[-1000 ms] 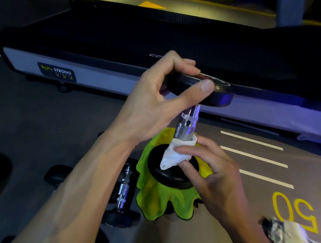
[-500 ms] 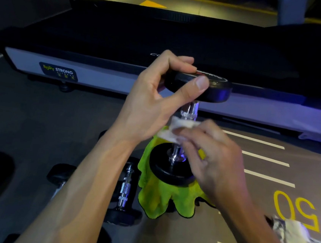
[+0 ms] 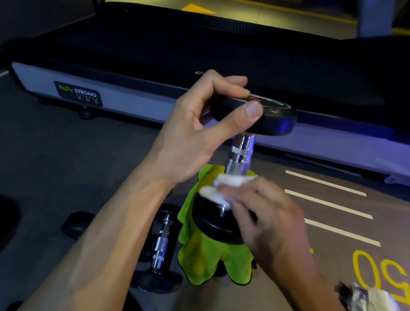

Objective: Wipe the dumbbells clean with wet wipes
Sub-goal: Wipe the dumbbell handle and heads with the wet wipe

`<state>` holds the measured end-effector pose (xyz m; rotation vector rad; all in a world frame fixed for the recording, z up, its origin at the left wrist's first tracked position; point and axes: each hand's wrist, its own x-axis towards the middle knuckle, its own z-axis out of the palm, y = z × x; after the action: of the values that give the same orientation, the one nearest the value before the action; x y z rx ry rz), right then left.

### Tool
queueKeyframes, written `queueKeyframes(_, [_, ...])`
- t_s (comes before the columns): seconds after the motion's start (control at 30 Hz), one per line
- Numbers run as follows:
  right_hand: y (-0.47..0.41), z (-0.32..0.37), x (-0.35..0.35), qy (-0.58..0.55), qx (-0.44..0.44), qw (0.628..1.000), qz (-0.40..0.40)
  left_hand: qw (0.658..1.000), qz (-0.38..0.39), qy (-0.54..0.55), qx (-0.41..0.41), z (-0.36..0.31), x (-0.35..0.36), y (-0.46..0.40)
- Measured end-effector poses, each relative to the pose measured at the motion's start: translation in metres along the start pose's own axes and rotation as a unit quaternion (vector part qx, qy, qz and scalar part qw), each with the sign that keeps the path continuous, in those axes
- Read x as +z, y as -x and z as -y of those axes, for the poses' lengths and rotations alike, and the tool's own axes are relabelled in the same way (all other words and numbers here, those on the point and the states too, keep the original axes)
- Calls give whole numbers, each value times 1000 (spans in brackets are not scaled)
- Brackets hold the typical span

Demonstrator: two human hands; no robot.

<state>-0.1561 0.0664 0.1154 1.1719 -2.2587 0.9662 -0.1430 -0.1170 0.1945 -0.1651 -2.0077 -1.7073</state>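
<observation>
treadmill (image 3: 209, 54) across far side, "BODY STRONG" label | green cloth (image 3: 203, 259) on floor (image 3: 34, 157) | yellow "50" (image 3: 381, 277) floor marking at right

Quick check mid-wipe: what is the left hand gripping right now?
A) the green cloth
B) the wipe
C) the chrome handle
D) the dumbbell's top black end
D: the left hand pinches the top end of the upright dumbbell between thumb and fingers, while the right hand holds the wipe low on the handle, above the green cloth.
</observation>
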Motion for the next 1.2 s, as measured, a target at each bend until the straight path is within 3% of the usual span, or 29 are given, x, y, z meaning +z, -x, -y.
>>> queueKeyframes(0.13, [-4, -4, -1, 28, -2, 1000, 10, 1000, -4, 7, -3, 0, 2, -1])
queueKeyframes(0.33, [-38, -1, -4, 7, 41, 992, -119, 1000, -4, 8, -7, -1, 2, -3])
queueKeyframes(0.53, [-2, -3, 10, 32, 10, 997, -76, 1000, -5, 20, -15, 1, 3, -3])
queueKeyframes(0.7, [-35, 0, 1, -7, 50, 989, -140, 1000, -8, 15, -18, 3, 5, -5])
queueKeyframes(0.83, [-11, 11, 9, -32, 67, 996, -44, 1000, -15, 3, -24, 6, -3, -7])
queueKeyframes(0.97, [9, 21, 4, 19, 75, 997, 30, 1000, -16, -1, -22, 7, -7, -6])
queueKeyframes(1.2, [-13, 26, 8, 19, 71, 997, 26, 999, -20, -5, -34, 8, -6, -8])
